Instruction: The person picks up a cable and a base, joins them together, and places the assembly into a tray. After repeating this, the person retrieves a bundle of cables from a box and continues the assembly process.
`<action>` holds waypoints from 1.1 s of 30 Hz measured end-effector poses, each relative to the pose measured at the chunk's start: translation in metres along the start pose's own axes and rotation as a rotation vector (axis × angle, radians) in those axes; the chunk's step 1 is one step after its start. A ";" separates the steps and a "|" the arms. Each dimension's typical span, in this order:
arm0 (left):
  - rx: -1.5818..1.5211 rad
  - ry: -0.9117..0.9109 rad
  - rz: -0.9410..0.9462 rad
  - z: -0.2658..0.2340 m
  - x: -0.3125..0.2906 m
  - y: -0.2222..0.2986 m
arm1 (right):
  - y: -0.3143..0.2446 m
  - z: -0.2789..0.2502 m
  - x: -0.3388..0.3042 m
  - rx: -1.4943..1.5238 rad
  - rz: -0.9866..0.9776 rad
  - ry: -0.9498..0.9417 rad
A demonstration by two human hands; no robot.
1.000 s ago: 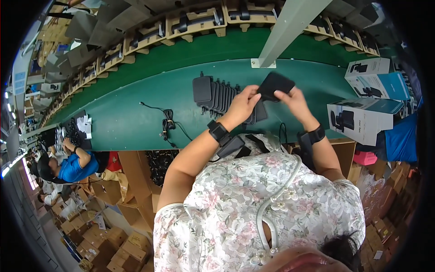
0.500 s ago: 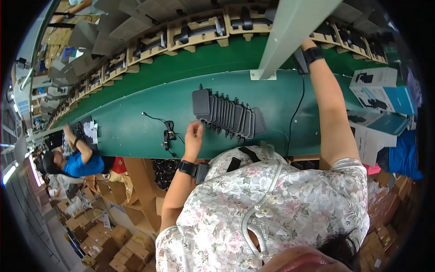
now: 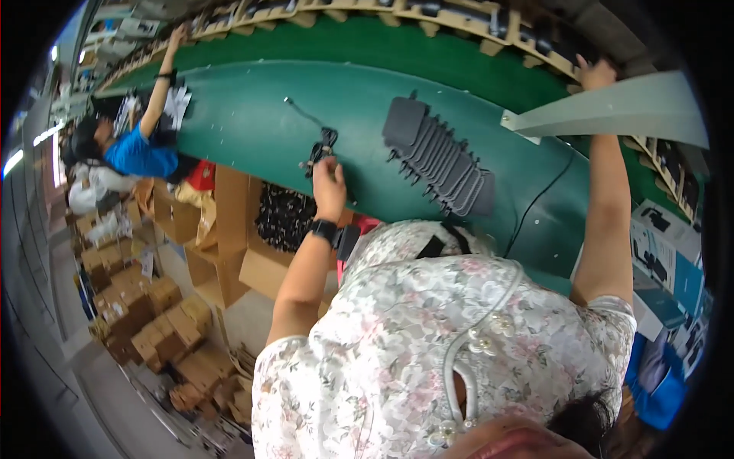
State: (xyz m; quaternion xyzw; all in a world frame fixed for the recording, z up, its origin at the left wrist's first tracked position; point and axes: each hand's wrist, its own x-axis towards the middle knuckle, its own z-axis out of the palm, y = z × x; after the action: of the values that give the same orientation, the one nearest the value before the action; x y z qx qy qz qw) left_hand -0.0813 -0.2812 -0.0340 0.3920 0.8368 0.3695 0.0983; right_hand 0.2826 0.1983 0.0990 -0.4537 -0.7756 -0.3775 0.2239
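Observation:
My left hand is closed on a bundled black cable lying on the green worktop; one end of the cable stretches away across the surface. To the right of that hand, a slanting row of flat dark grey pads with rounded corners leans together. My right hand reaches far right, past the post, to the rim of a tan moulded tray holding black parts. Its fingers look apart, with nothing visible in them. A single black cord runs over the worktop beside my right forearm.
A pale metal post rises from the worktop before my right arm. Trays line the green belt behind. Printed boxes stand at right. A carton of black parts sits below left. A blue-shirted person works at far left.
The view has turned. My left hand has moved from beside the pads to the bundled cable. My right hand, formerly hidden behind the post near a black device, now shows at a tray.

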 end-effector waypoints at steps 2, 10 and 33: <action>0.128 0.097 0.048 0.001 0.011 -0.009 | 0.004 0.007 -0.023 0.160 0.058 0.161; 0.453 -0.034 -0.331 0.014 0.046 -0.022 | -0.007 -0.058 -0.156 0.936 0.747 -0.097; -0.763 -0.398 0.006 -0.026 0.054 0.105 | -0.229 -0.266 -0.087 1.362 0.048 -0.500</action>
State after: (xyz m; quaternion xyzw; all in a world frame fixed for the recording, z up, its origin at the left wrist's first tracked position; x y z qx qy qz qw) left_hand -0.0683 -0.2118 0.0648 0.3935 0.6039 0.5699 0.3946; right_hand 0.1262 -0.1279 0.1152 -0.3032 -0.8564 0.3093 0.2812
